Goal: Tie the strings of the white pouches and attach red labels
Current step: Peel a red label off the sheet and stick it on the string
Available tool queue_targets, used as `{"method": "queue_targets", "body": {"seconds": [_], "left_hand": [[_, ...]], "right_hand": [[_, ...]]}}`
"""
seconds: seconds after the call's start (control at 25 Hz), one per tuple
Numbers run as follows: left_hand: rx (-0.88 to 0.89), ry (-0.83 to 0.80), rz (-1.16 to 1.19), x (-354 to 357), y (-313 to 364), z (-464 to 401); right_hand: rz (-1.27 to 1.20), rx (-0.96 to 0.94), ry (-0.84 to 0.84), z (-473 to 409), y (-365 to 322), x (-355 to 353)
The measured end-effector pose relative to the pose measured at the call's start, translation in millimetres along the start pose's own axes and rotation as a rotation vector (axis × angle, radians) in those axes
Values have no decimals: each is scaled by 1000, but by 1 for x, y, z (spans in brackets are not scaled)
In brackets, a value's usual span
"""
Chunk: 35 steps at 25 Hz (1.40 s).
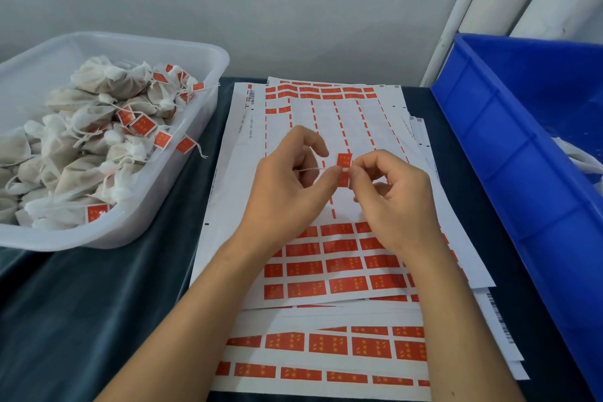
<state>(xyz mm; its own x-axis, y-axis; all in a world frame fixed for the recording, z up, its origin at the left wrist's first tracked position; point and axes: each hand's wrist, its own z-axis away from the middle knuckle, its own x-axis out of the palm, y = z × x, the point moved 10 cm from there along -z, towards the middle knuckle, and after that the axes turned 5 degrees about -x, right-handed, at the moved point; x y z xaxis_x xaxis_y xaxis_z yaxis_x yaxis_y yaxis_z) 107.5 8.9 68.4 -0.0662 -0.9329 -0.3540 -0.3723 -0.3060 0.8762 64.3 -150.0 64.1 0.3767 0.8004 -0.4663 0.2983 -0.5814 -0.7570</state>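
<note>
String [311, 169] runs taut from the left hand [290, 179], which pinches it, to a red label [344, 161] pinched by the right hand [394, 199] above the label sheets [326, 258] (finished white pouches [81, 140] fill the clear tub [182, 170] at left).

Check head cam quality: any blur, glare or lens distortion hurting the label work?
Head view: soft, even light, no glare on the label sheets; wide-angle bending bows the blue bin and the translucent tray; fine print is unreadable; the string and red label between the left hand and right hand look slightly soft.
</note>
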Motion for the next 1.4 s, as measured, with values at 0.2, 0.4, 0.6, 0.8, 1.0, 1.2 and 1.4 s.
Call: {"method": "queue_targets", "body": {"seconds": [0.2, 0.4, 0.6, 0.8, 1.0, 1.2, 1.4], "left_hand": [[139, -13, -139, 3, 13, 5], [133, 21, -159, 0, 9, 2], [39, -11, -182, 1, -3, 0], [-42, -94, -106, 9, -15, -3], [-167, -218, 44, 15, -22, -6], [-262, -262, 119, 17, -27, -3], [-297, -259, 132, 17, -27, -2]], "right_hand": [[-79, 91, -9, 0, 6, -2], [-2, 35, -15, 0, 1, -5], [69, -19, 21, -1, -5, -8], [110, -51, 41, -1, -7, -8], [31, -20, 15, -2, -8, -5], [-12, 32, -27, -2, -4, 0], [-15, 55, -38, -1, -1, 1]]}}
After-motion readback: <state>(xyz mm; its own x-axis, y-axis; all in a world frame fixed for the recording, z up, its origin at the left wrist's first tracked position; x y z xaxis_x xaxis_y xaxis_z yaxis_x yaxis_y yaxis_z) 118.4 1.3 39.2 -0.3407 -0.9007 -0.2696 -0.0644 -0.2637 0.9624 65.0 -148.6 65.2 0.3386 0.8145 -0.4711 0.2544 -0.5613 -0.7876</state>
